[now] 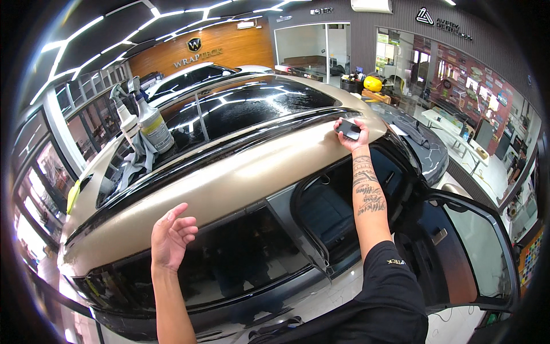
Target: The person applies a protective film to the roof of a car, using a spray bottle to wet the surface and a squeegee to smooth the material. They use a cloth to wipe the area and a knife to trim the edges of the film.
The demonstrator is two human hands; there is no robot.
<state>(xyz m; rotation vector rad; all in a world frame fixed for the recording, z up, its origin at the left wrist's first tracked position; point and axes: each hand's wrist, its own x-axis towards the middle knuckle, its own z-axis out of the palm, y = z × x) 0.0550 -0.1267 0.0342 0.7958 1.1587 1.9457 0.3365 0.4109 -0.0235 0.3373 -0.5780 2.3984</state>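
Note:
A car roof with a satin gold-bronze side band (246, 183) and a glossy dark glass panel (269, 94) stretches across the view. My right hand (352, 135) grips a small black, flat tool (350, 129) at the band's right part, beside a black trim strip. My left hand (175, 235) is raised over the near side of the car, fingers loosely curled and apart, holding nothing. On the roof's left part stand two white spray bottles (154, 129) with a grey cloth (137, 160) draped beside them. A yellow-green item (73, 198) sits at the far left edge of the roof.
The car's front door (452, 246) stands open at the right. Beyond the roof are a white car (183, 77), a grey car (424, 152) and a yellow rounded object (372, 83). A white table (438, 120) stands at the right. Glass doors line the left.

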